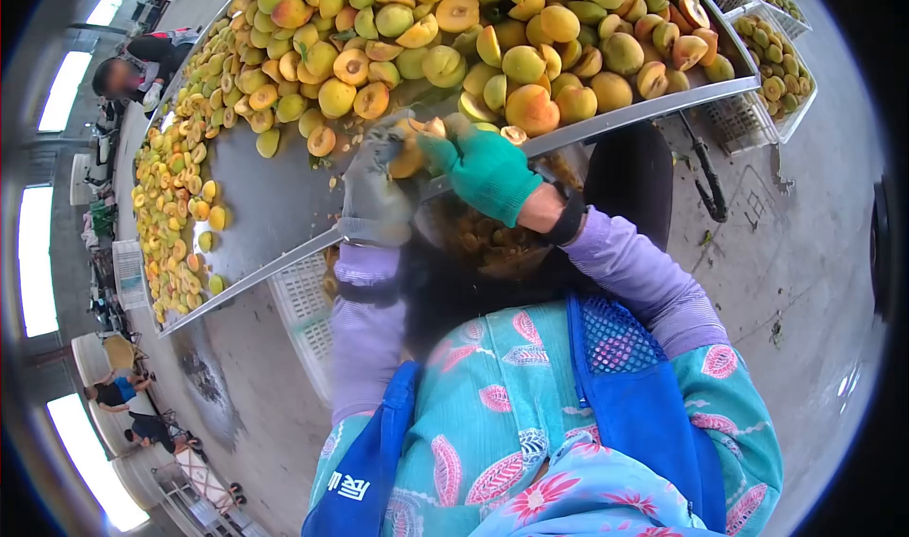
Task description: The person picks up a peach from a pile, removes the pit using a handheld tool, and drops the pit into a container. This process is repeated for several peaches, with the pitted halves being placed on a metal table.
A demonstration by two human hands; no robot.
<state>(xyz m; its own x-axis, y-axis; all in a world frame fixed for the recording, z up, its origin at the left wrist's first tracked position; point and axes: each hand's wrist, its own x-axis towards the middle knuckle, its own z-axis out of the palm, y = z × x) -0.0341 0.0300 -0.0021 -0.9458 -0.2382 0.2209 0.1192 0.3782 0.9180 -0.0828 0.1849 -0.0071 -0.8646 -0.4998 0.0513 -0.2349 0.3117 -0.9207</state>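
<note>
Yellow peaches, whole and halved, are heaped on a metal table [270, 191] in front of me. My left hand [377, 187], in a grey-white glove, is closed around a yellow peach [407, 155] just over the table's near edge. Against that same fruit is my right hand [488, 172], in a green knit glove, with its fingers curled in. Both hands are smeared by motion, and the right fingertips are partly hidden. Cut halves [371, 99] with brown centres lie right behind the hands.
Beneath the table edge, peach pieces [492, 239] lie in a container, near a white plastic crate [301, 300]. Crates of peaches [772, 63] stand at the right, by a black bent bar [705, 172]. Other people [133, 75] are at the far left.
</note>
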